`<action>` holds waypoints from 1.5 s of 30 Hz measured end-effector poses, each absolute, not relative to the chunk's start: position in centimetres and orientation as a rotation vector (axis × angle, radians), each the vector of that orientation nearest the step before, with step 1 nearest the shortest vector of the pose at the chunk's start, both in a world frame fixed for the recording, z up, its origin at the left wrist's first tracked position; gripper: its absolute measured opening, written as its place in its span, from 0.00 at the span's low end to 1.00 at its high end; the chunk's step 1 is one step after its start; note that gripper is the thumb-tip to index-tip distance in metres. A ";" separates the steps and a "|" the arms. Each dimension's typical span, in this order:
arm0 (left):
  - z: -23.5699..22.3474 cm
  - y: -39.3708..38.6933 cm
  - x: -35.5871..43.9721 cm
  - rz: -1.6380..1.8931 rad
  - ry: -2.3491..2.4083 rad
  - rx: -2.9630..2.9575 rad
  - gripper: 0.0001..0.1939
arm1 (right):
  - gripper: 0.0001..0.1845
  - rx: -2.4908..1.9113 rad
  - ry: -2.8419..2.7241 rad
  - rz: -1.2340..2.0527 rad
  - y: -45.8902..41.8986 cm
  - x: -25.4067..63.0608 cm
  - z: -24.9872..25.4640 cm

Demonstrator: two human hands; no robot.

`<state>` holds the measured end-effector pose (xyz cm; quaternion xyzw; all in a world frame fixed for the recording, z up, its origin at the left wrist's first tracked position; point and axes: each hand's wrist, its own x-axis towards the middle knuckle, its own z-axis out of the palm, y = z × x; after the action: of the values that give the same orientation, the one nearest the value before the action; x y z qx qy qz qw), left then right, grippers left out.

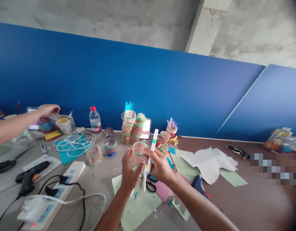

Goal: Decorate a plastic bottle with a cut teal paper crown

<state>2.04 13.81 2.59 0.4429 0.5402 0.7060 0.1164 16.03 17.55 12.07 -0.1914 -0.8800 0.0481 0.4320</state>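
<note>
My left hand [129,170] is closed round a small clear plastic jar [139,150] with a pinkish look and a rim at the top. My right hand [160,163] grips a white marker [153,146] with a green band, held nearly upright beside the jar. A second white marker [145,179] with a yellow band shows between my hands; whether a hand touches it I cannot tell. Beneath are pale green paper [138,208] and dark-handled scissors [151,186]. Behind the jar stand stacked similar jars [126,128], one topped with a blue paper crown [129,106].
At left, another person's hand [49,109] reaches over cups. A power strip [66,189], glue gun [29,176], coiled white cable [73,144] and water bottle [95,120] occupy that side. White paper [207,162], a blue glue gun [198,183] and paper cups [172,131] lie right.
</note>
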 end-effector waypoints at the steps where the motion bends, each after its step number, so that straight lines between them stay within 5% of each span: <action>1: 2.7 13.8 2.0 2.071 1.598 1.282 0.32 | 0.19 -0.498 -2.192 0.129 17.7 15.9 12.0; 17: 3.4 13.7 1.9 2.001 1.719 1.202 0.30 | 0.18 -0.758 -2.285 -0.273 27.5 6.6 20.5; 30: 3.3 11.5 3.1 1.831 1.314 2.426 0.29 | 0.15 -0.925 -2.497 -0.202 30.0 3.8 21.9; 45: 2.6 12.7 3.0 2.058 1.510 1.691 0.32 | 0.18 -0.731 -2.486 -0.239 30.1 5.3 22.4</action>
<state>3.00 12.65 2.64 0.5517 0.4929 0.6717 0.0398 5.31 30.07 22.42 -0.2708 -0.9208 -0.0885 0.2664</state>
